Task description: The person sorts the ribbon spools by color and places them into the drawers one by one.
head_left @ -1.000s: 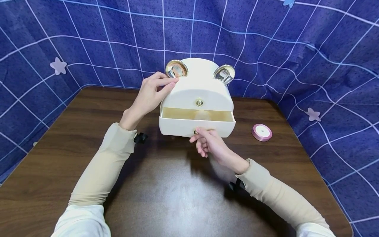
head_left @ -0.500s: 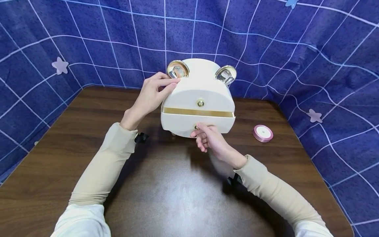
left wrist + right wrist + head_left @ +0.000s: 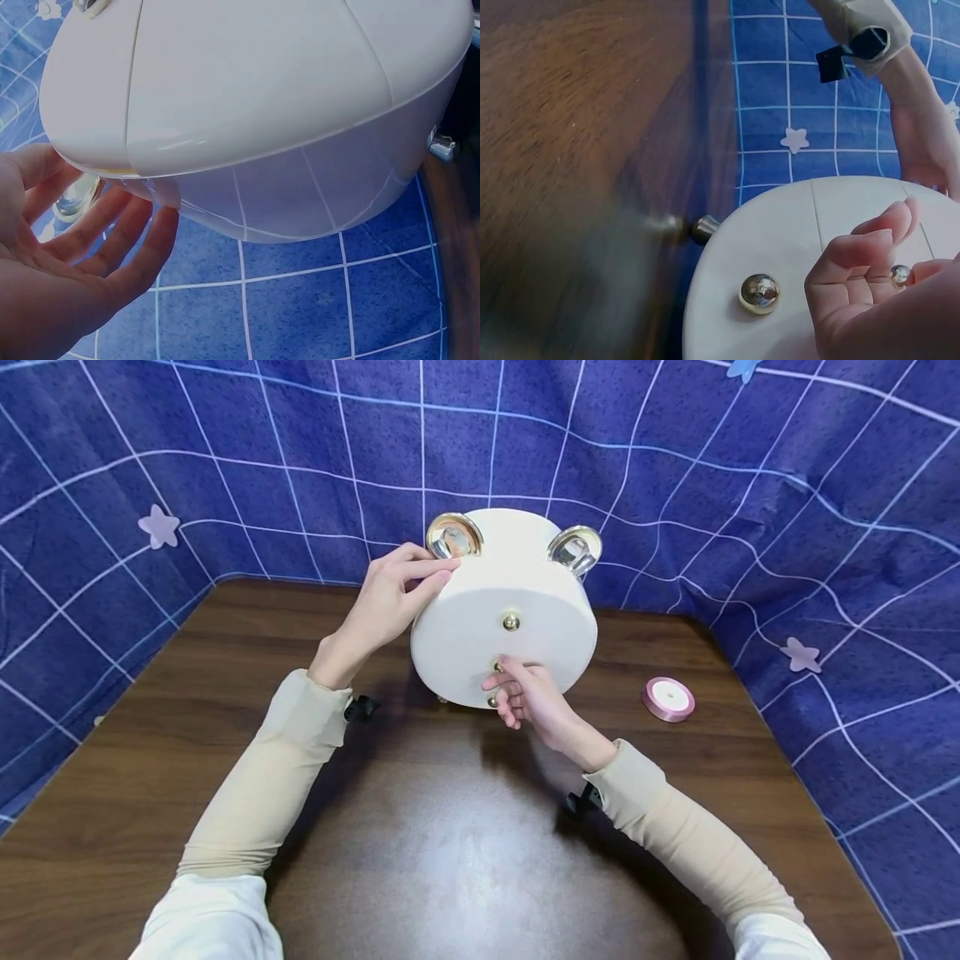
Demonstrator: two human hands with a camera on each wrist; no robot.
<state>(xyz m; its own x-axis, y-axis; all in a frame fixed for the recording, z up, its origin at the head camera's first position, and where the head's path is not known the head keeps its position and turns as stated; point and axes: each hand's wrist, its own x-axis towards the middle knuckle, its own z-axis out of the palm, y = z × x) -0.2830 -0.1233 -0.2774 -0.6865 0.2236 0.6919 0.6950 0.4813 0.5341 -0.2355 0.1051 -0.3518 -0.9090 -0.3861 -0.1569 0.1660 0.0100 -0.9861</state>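
White box (image 3: 562, 635) is standing on the tabletop (image 3: 420, 827); left hand (image 3: 385, 597) is gripping its upper side, presumably bracing it; right hand (image 3: 536, 703) is pinching the middle knob (image 3: 901, 276), likely the handiest hold.

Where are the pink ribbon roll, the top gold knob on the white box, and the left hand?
Ribbon roll (image 3: 669, 698): head view, on its round white face.
Top knob (image 3: 512, 622): head view, middle of its rounded front.
Left hand (image 3: 383, 598): head view, middle of the hand.
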